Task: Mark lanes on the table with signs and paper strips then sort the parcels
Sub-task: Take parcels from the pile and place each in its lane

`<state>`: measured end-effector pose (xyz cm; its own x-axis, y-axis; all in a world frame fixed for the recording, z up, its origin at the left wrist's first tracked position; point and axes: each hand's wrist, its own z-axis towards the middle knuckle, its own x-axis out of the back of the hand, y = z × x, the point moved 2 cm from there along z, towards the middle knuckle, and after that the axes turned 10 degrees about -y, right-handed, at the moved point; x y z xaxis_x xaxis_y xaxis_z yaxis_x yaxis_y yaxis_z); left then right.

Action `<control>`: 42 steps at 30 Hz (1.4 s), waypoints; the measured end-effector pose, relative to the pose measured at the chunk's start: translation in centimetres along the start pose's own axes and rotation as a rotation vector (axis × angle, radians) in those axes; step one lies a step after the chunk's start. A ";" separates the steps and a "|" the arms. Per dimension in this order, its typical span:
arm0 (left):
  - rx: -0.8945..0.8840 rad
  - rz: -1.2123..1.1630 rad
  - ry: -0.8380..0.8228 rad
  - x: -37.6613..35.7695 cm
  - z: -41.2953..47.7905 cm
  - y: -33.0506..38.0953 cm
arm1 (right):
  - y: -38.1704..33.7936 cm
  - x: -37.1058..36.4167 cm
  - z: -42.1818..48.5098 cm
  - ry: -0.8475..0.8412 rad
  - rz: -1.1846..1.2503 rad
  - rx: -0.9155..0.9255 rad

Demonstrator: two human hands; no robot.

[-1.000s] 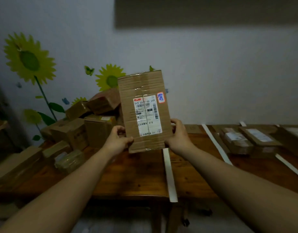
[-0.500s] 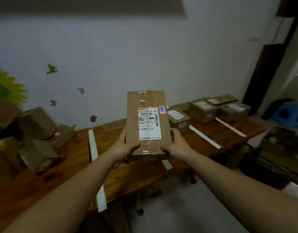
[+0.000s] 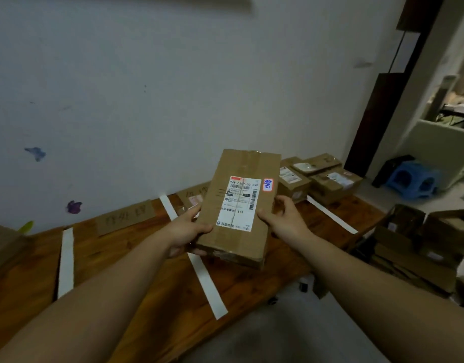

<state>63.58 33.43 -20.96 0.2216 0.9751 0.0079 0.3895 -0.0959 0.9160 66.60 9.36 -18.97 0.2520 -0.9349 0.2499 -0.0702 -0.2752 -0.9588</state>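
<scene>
You are gripping a labelled cardboard parcel (image 3: pixel 241 205) by its sides with left hand (image 3: pixel 185 233) and right hand (image 3: pixel 283 220) over the bench (image 3: pixel 147 284) near its front edge, with paper strips (image 3: pixel 204 281) and cardboard signs (image 3: pixel 126 217) lying in place, sorted parcels (image 3: pixel 330 182) sitting at its far right corner, and this one awaiting its lane.

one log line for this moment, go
phase: sorting | left hand + right hand: grip brown cardboard parcel above wooden table | white paper strips: laid

So I count one parcel (image 3: pixel 241 205) in the fingers (image 3: pixel 263 214), three parcels (image 3: pixel 293 180) (image 3: pixel 316 163) (image 3: pixel 335 184) just past them, three strips (image 3: pixel 66 260) (image 3: pixel 202 273) (image 3: pixel 330 216), two signs (image 3: pixel 126 217) (image 3: pixel 194 193), one stool (image 3: pixel 411 179).
</scene>
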 end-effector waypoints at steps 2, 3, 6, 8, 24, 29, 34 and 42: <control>0.020 0.023 -0.008 -0.4 1.4 0.8 | -0.1 1.0 1.5 -0.015 0.042 0.012; 0.023 0.023 -0.004 -0.6 2.0 1.2 | -0.1 1.4 2.2 -0.033 0.037 0.027; 0.014 0.014 0.040 -1.2 3.5 1.7 | -0.1 2.3 4.5 -0.165 -0.005 0.079; 0.001 0.022 0.095 -1.6 3.9 1.6 | 0.1 2.5 5.9 -0.263 -0.041 0.105; 0.161 -0.136 0.443 6.2 -7.7 -6.7 | -1.6 -11.2 10.8 -0.545 -0.046 0.156; 0.167 -0.144 0.541 11.8 -11.7 -10.4 | -1.2 -21.5 7.6 -0.722 -0.172 0.004; 0.246 -0.033 0.584 15.1 -14.6 -14.0 | 0.2 -29.8 5.1 -0.782 -0.466 -0.026; 0.316 0.115 0.511 17.0 -12.3 -16.5 | 3.9 -33.4 7.2 -0.795 -0.663 -0.017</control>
<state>49.95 54.03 -30.99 -0.1488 0.9200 0.3626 0.6525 -0.1842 0.7350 64.88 41.18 -32.02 0.8095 -0.1784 0.5594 0.3027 -0.6897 -0.6579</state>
